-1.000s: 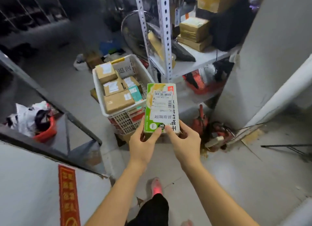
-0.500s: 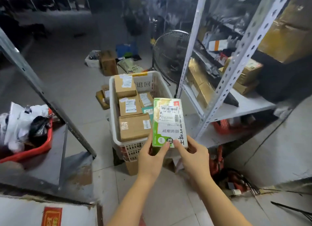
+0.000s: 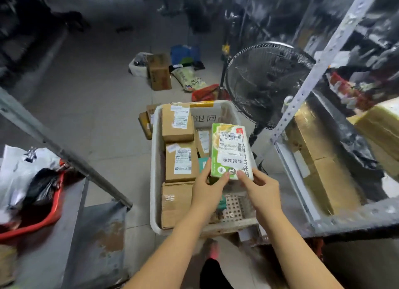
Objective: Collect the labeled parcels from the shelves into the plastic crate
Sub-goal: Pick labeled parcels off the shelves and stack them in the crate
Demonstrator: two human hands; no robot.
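Observation:
A green and white labeled parcel hangs over the right side of the white plastic crate. My left hand grips its near left corner, thumb on top. My right hand pinches its near right corner. Inside the crate lie three brown cardboard parcels with white labels, stacked along the left side, plus a teal packet mostly hidden under my left hand. The crate's perforated floor shows at the near right.
A black floor fan stands just behind the crate on the right. A metal shelf upright and shelves with brown boxes are on the right. A red basin with bags sits on the grey shelf at left. Boxes and bags lie on the floor beyond.
I have stepped closer and the crate now lies right below my hands. Both hands have carried the green parcel forward, over the crate's right side.

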